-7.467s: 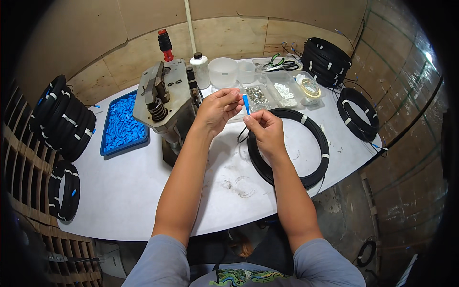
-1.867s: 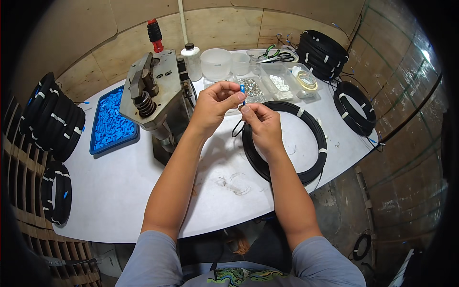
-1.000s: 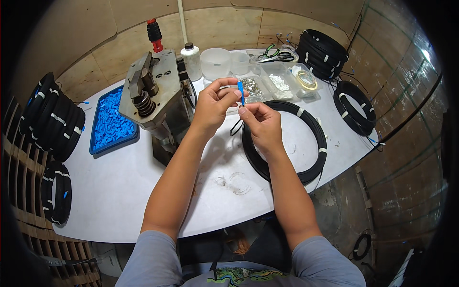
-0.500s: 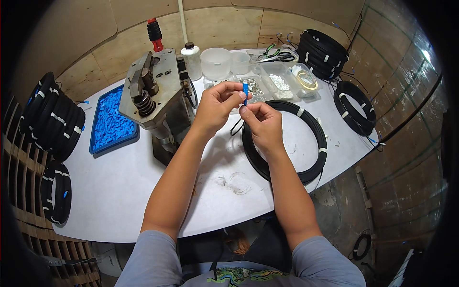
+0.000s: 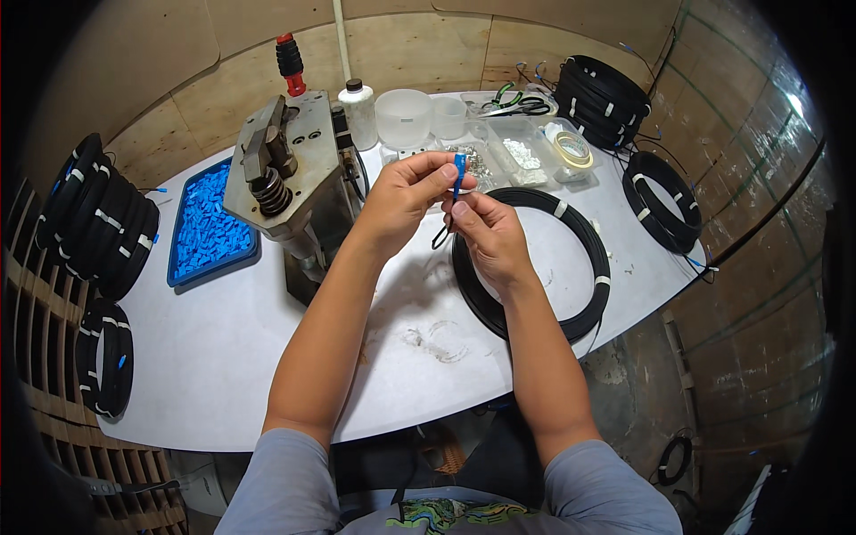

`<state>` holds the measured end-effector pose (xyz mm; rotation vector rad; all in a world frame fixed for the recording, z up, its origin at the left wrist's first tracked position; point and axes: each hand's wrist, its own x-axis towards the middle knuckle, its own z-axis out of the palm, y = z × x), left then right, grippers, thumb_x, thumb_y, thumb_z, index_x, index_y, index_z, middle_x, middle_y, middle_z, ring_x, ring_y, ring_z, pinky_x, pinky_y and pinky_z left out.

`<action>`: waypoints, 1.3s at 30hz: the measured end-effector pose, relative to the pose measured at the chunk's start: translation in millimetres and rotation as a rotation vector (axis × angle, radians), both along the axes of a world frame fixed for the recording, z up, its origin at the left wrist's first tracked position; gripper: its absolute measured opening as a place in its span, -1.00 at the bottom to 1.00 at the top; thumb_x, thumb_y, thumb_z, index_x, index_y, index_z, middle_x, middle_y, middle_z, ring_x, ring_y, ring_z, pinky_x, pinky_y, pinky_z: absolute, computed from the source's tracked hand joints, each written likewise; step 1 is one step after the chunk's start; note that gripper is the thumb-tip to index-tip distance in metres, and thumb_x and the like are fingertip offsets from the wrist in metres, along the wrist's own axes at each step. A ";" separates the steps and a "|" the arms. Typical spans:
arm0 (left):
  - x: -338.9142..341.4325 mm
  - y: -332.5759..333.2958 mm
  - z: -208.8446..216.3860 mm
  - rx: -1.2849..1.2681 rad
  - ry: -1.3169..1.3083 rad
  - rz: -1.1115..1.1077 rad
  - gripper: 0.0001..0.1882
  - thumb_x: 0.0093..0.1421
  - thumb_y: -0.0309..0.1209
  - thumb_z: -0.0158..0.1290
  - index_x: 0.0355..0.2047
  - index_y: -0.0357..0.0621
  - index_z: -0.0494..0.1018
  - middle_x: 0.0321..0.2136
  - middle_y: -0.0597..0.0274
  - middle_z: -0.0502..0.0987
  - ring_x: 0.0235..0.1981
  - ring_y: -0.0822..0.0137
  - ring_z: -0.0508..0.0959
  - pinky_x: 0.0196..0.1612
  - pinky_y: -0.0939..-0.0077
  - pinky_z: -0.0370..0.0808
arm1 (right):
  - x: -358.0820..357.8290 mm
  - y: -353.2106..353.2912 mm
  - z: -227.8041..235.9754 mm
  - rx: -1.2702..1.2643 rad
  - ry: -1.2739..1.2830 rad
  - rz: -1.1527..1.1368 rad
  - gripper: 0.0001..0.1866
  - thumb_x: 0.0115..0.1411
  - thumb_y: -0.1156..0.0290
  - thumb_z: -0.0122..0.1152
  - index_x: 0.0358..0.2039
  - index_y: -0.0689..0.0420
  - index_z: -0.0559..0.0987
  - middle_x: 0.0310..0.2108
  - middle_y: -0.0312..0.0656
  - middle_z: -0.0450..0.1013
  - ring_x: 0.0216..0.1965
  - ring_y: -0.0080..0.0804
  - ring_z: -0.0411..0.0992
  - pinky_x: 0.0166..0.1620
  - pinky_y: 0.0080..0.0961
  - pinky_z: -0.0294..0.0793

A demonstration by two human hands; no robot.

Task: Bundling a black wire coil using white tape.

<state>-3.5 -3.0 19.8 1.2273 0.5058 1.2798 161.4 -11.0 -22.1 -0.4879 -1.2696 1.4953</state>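
Between thumb and fingers my left hand point(image 5: 412, 198) pinches a small blue plastic connector point(image 5: 460, 164), held upright above the table. Just below it my right hand point(image 5: 489, 230) is closed on the black cable point(image 5: 443, 234) that runs up to the connector. Whether the cable's end sits fully inside the connector is hidden by my fingers. A short loop of this cable hangs beneath my hands. Under my right forearm lies a large black cable coil point(image 5: 599, 254), bound with white ties.
Left of my hands stands a metal press point(image 5: 299, 169), with a blue tray point(image 5: 254, 254) full of blue connectors beyond it. Clear bins point(image 5: 522, 165), a white bottle point(image 5: 358, 114) and a tape roll point(image 5: 573, 149) sit behind. More black coils point(image 5: 98, 214) flank both sides.
Both hands have shifted only slightly. My right hand has come a little lower and the connector has turned, showing more of the cable beneath it.
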 end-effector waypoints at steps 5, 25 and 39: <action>0.2 0.8 -1.3 -0.044 0.024 0.023 -0.73 0.35 -0.33 0.05 -0.09 -0.30 0.52 -0.26 0.16 0.62 -0.24 0.41 0.58 -0.10 0.48 0.53 | -2.9 1.0 -1.4 -0.018 0.001 -0.040 -0.76 0.28 0.29 0.26 -0.26 0.23 0.63 -0.39 -0.35 0.52 -0.34 -0.67 0.39 -0.16 -0.66 0.37; -1.1 7.8 -9.7 -0.042 0.023 0.013 -0.81 0.35 -0.33 0.01 -0.20 -0.19 0.49 -0.24 0.20 0.55 -0.18 0.37 0.53 -0.06 0.38 0.47 | 0.1 2.7 -2.9 -0.019 -0.020 -0.045 -0.82 0.30 0.38 0.23 -0.23 0.24 0.60 -0.33 -0.26 0.53 -0.30 -0.61 0.42 -0.15 -0.63 0.42; 2.3 2.8 -5.6 -0.058 -0.085 -0.020 -0.82 0.29 -0.46 0.09 -0.12 -0.23 0.49 -0.20 0.12 0.59 -0.11 0.33 0.58 -0.06 0.36 0.50 | 0.5 4.2 -1.1 -0.016 -0.014 -0.065 -0.83 0.30 0.37 0.20 -0.29 0.22 0.60 -0.39 -0.34 0.49 -0.36 -0.66 0.35 -0.20 -0.67 0.35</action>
